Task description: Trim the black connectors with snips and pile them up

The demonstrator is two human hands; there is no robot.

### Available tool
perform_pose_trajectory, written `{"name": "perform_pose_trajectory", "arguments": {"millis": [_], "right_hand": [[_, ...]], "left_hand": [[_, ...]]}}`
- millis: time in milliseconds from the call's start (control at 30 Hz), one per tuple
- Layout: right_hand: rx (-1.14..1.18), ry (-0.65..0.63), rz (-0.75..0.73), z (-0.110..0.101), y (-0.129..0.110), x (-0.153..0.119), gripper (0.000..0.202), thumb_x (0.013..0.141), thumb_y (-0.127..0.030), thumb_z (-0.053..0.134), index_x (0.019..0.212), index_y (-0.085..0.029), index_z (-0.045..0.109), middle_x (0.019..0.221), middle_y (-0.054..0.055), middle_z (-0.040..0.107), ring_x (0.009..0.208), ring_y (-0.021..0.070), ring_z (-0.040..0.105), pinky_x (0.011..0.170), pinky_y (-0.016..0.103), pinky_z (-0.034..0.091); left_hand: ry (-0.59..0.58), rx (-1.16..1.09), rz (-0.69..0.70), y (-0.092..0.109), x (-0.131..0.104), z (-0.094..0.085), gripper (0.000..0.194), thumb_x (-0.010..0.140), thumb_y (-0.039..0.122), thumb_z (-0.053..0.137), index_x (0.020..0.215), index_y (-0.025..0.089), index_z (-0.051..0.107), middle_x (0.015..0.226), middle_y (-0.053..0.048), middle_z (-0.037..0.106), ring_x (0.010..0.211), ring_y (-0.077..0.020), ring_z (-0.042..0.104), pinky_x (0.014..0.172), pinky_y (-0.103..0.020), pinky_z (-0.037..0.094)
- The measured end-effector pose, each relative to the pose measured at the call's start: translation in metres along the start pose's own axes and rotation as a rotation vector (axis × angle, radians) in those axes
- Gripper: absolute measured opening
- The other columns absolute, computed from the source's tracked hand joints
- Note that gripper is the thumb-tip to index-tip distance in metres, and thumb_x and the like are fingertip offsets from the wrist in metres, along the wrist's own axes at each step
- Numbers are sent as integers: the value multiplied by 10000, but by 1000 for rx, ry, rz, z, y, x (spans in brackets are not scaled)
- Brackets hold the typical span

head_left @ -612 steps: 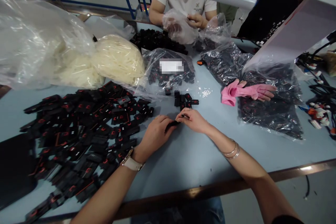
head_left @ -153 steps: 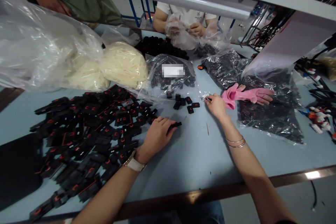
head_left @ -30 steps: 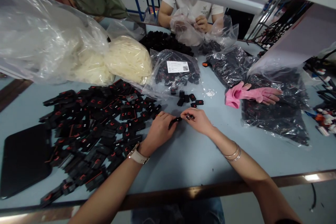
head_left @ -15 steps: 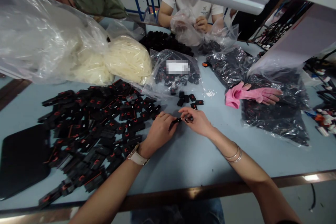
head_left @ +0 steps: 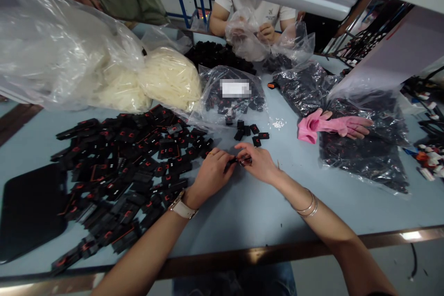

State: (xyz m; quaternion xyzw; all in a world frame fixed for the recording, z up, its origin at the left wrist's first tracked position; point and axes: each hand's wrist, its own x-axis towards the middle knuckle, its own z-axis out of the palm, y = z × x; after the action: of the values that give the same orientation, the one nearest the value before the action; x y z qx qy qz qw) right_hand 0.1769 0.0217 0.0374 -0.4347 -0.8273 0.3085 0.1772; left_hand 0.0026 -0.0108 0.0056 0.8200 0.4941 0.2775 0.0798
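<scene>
My left hand [head_left: 214,171], with a white-strapped watch at its wrist, pinches a small black part [head_left: 231,162] over the table. Facing it, my right hand [head_left: 257,162] is closed on a small dark tool with a loop, too small to make out, whose end meets the black part. Just beyond the hands lie several loose black connectors [head_left: 247,130], some with orange marks. Left of my left hand spreads a large pile of black and orange connectors [head_left: 138,166]. A little heap of tiny white pieces [head_left: 278,123] is on the table beyond my right hand.
A clear bag of black parts [head_left: 232,97] stands ahead, with bags of cream pieces [head_left: 169,78] to its left. A pink glove [head_left: 333,125] lies on dark-filled bags [head_left: 364,162] at right. A black tray [head_left: 33,212] is far left. Across the table, a person [head_left: 256,18] handles a bag.
My right hand has shifted slightly left, closer to my left hand, and the small tool has moved with it. The left hand stays nearly in place, still pinching the black part.
</scene>
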Motion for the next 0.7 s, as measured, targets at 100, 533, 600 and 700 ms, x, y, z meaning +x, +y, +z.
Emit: {"name": "perform_pose_trajectory", "arguments": {"millis": [100,533,600,700], "right_hand": [[-61,6,-37,2,2,0,380,792,-97,542,1152,-215,512,917,4,731,832,139,678,747,261,479],[-264,20,-200,6,11,-3,397,781,-87,496,1157,-201,553,923,31,722,845,161,657,747,271,461],[-270,14,-199,5,11,-2,400,775,-79,496,1149,-209,558,920,24,723,842,158,655,748,268,459],[-271,11,-205,5,12,-2,394,773,-73,495,1139,-203,565,928,27,723,841,161,655,741,268,456]], "left_hand": [[-8,-4,2,-1,0,0,146,863,212,492,844,156,625,726,-59,609,753,-213,548,709,-366,466],[-24,-102,-54,-3,0,1,66,825,162,546,826,153,611,736,-50,633,721,-195,550,694,-338,453],[-23,-111,-67,-3,0,2,60,822,161,551,820,158,610,735,-48,634,722,-194,550,689,-337,453],[-19,-138,-77,-2,1,1,56,817,156,557,820,161,613,727,-42,630,716,-190,551,682,-335,451]]}}
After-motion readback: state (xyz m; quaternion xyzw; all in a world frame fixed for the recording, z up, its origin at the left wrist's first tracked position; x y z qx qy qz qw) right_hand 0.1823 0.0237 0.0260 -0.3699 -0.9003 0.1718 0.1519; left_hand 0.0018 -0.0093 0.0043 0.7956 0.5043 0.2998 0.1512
